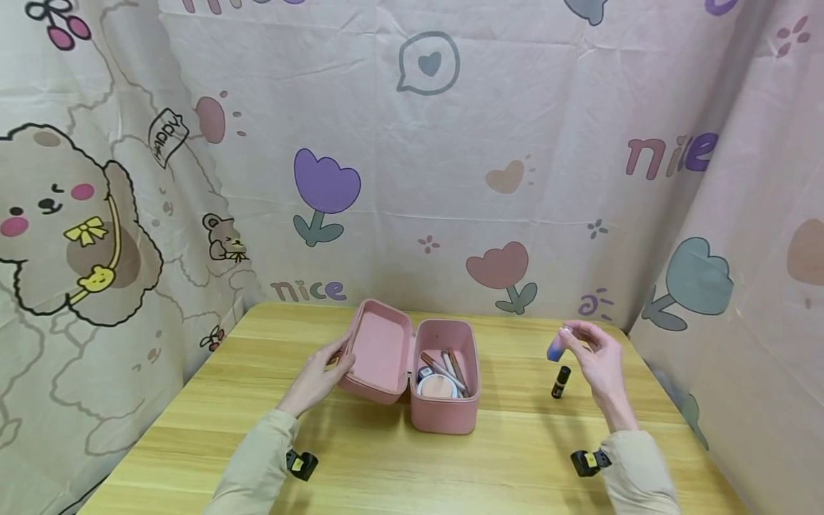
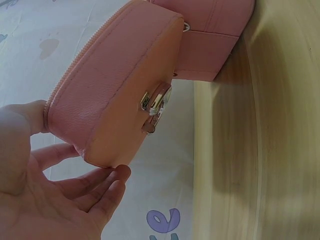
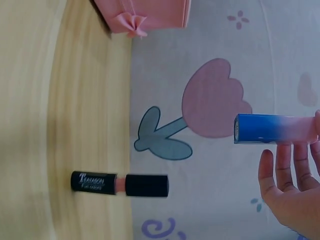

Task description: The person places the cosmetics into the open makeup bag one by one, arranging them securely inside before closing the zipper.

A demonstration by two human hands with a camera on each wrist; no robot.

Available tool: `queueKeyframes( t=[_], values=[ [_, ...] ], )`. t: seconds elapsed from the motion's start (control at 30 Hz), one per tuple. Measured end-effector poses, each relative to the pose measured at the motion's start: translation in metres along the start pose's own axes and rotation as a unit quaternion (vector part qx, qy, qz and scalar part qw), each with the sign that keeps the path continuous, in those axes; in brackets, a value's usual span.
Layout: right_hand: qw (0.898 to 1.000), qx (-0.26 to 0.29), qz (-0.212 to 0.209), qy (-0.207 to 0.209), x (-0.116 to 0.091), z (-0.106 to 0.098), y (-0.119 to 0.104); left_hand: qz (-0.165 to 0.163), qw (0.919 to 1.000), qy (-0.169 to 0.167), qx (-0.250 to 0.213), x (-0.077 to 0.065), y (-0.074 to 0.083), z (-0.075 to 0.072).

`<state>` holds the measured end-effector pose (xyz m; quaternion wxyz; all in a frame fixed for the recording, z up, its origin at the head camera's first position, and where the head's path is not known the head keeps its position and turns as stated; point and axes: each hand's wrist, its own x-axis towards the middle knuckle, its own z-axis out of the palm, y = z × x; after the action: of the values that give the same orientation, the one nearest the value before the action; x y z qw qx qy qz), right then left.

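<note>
A pink cosmetic case stands on the table with its lid swung out to the left. My left hand holds the lid by its outer edge, thumb at the zipped rim and fingers against the outside in the left wrist view. On the right, my right hand pinches the end of a blue-to-pink lipstick tube in the air. Below it a black lip gloss tube with white lettering stands upright on the table. Inside the case lie a round compact and several slim cosmetic pens.
The wooden table carries the case in its middle. A printed cloth curtain hangs behind it and along both sides. A gold buckle shows on the lid's outside, and a pink bow on the case's side.
</note>
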<state>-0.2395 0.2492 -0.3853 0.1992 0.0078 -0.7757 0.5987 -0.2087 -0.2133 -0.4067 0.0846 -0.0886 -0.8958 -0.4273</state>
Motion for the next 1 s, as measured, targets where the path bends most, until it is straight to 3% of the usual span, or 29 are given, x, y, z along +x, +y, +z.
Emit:
queueKeyframes(
  t=[1.0],
  values=[
    [0.997, 0.033, -0.027, -0.058, 0.019, 0.066, -0.016, -0.002, 1.0, -0.003, 0.003, -0.001, 0.001, -0.001]
  ],
)
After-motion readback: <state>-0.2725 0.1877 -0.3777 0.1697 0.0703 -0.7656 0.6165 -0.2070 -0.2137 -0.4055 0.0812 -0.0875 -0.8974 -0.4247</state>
